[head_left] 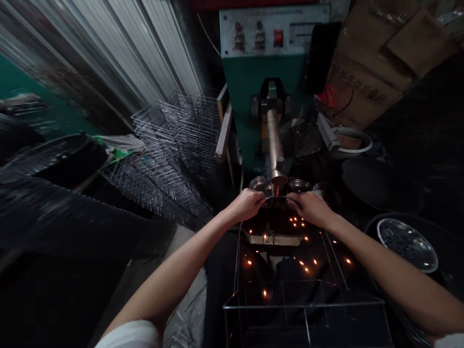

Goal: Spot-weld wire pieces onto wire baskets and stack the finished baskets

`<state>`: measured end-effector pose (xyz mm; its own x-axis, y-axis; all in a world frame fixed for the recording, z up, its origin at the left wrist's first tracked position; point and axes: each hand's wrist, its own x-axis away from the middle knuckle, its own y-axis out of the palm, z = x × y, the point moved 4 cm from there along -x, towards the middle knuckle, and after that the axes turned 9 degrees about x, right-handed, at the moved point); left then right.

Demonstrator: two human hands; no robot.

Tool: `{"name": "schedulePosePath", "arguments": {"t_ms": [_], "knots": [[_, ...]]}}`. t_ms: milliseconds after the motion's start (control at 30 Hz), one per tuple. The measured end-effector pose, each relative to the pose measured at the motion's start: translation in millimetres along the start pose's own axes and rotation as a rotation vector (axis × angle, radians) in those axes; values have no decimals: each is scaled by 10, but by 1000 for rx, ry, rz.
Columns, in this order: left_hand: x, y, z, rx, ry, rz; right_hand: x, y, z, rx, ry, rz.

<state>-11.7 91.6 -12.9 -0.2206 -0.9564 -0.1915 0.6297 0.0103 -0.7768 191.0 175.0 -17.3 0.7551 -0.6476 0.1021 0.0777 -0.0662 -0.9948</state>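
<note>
At the copper-coloured electrode (276,169) of a green machine (242,96), my left hand (248,204) and my right hand (310,208) sit on either side of the tip. Both hands are closed on a thin metal wire (277,197) that spans between them just under the tip. A wire frame (304,305) extends from below the hands toward my lap. Orange sparks fall through the dark area under the tip. Two round metal cups lie close behind the fingers.
Stacked wire baskets (181,140) stand on the left, near a corrugated metal sheet (119,48). To the right are a clear bowl of small dark pieces (408,245) and a white ring-shaped object (353,142). Cardboard (377,72) leans at the back right.
</note>
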Motion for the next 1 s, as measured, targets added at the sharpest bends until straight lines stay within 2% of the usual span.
{"name": "schedulePosePath", "arguments": {"t_ms": [333, 1000], "knots": [[-18, -21, -14, -31, -7, 4, 8, -65, 0, -99, -15, 8], [-23, -22, -2, -24, -25, -10, -49, 73, 87, -250, -24, 69]]}}
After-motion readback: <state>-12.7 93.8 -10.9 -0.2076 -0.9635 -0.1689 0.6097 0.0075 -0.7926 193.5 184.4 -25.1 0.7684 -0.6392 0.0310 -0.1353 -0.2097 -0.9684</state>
